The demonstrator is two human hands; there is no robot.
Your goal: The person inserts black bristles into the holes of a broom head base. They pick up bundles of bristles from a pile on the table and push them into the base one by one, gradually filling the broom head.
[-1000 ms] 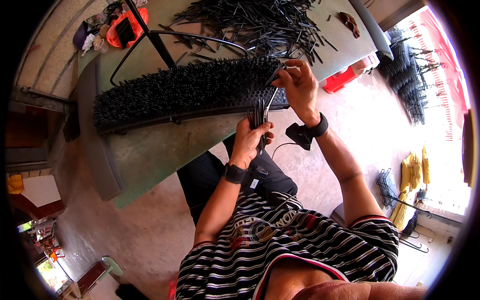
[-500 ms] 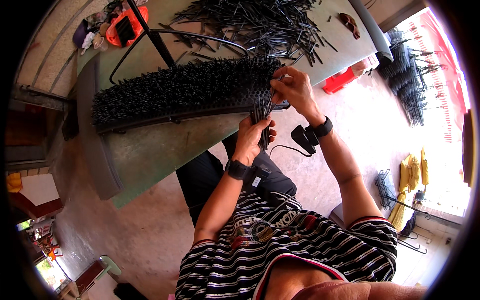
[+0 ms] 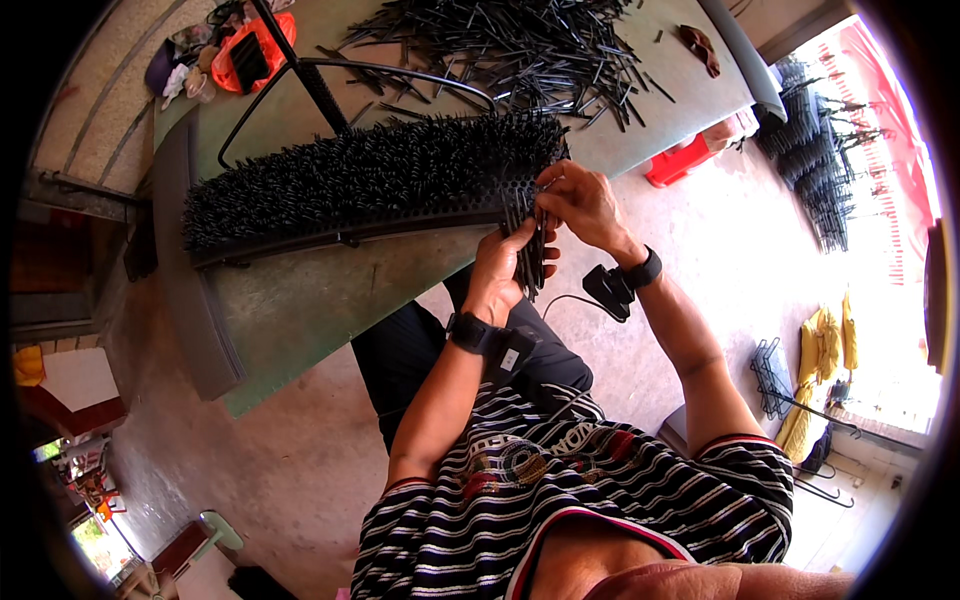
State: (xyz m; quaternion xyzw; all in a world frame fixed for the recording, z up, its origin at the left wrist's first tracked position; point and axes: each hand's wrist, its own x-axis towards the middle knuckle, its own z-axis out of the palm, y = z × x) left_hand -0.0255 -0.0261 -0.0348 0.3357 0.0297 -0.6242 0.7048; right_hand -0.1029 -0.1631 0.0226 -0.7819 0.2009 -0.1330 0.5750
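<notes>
My left hand (image 3: 497, 270) is closed round a bundle of thin black strips (image 3: 530, 268), which stands roughly upright at the table's near edge. Just right of its top, my right hand (image 3: 590, 208) pinches a thin black strip between thumb and fingers; the fingertips partly hide it. Both hands are by the right end of a long black panel (image 3: 360, 180) densely covered with upright black bristle-like pieces. Along the panel's near right part, a row of bare holes shows in its surface. The bundle and my fingers cover part of that end.
A large loose pile of black strips (image 3: 520, 50) lies on the green table (image 3: 310, 300) behind the panel. A black metal frame (image 3: 320, 95) rises behind its left half. An orange bag (image 3: 255, 55) is at the far left, a red stool (image 3: 680, 165) beyond the right edge.
My right hand has come down and slightly toward me, from the panel's right end to the top of the bundle. My left hand has stayed nearly in place, its wrist turned slightly.
</notes>
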